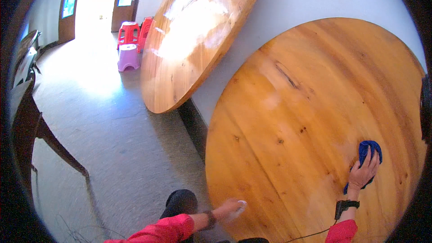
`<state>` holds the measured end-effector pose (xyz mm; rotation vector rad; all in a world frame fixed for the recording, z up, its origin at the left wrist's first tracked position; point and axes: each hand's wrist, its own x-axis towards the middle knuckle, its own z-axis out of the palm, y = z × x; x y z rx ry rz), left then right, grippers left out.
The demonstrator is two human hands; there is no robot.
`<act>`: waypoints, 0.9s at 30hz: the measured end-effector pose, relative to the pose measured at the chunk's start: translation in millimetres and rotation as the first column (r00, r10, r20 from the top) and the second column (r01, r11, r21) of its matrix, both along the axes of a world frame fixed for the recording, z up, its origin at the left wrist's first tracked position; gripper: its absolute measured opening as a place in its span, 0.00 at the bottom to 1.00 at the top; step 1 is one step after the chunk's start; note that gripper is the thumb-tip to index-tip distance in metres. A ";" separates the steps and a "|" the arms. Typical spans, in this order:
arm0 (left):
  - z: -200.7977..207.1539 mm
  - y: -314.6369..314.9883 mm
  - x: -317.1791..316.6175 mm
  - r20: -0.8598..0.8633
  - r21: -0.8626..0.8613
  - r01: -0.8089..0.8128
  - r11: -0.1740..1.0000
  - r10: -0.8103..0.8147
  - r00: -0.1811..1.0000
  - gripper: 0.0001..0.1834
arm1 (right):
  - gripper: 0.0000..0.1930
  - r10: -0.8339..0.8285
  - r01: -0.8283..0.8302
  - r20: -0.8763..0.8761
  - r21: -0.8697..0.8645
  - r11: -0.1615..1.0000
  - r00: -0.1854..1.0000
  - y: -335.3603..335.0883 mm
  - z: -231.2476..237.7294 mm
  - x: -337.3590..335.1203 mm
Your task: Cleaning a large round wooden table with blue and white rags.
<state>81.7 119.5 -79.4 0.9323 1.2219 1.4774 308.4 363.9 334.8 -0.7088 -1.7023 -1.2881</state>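
Observation:
A large round wooden tabletop (310,121) leans on its edge against the white wall at my right, its grain and knots showing. My right hand (363,173) presses a dark blue cloth (370,146) against the wood on its right side, fingers over the folds; a black band with a cable is on that wrist. At the tabletop's lower left edge, my left hand (227,208) is closed round a small white thing (241,207), blurred and too unclear to name. Whether this hand touches the wood I cannot tell.
A second round wooden tabletop (193,36), glossy with reflected light, leans against the wall farther off. Beyond it stand red stools (128,35) and a lilac stool (128,57), near an open door (123,2). Dark wooden furniture (47,137) with legs stands at the left.

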 end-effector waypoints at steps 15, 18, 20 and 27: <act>45.3 -15.7 -3.0 0.405 -0.169 0.101 0.981 -0.024 0.914 0.07 | 0.27 -0.038 0.038 -0.001 0.041 0.998 0.999 0.2 0.6 2.9; 26.5 -8.6 -2.4 0.491 -0.200 0.132 0.971 -0.017 0.871 0.11 | 0.26 -0.015 0.015 0.009 0.075 0.997 1.000 1.3 0.7 1.4; 13.1 -4.3 -1.4 0.456 -0.148 0.149 0.978 -0.066 0.888 0.16 | 0.26 -0.015 0.014 0.011 0.072 0.997 1.000 1.0 0.0 -0.4; 27.7 -8.5 -6.1 0.312 -0.228 0.066 0.972 0.009 0.950 0.17 | 0.26 -0.024 0.024 0.006 0.029 0.999 1.000 -0.7 -7.8 -2.0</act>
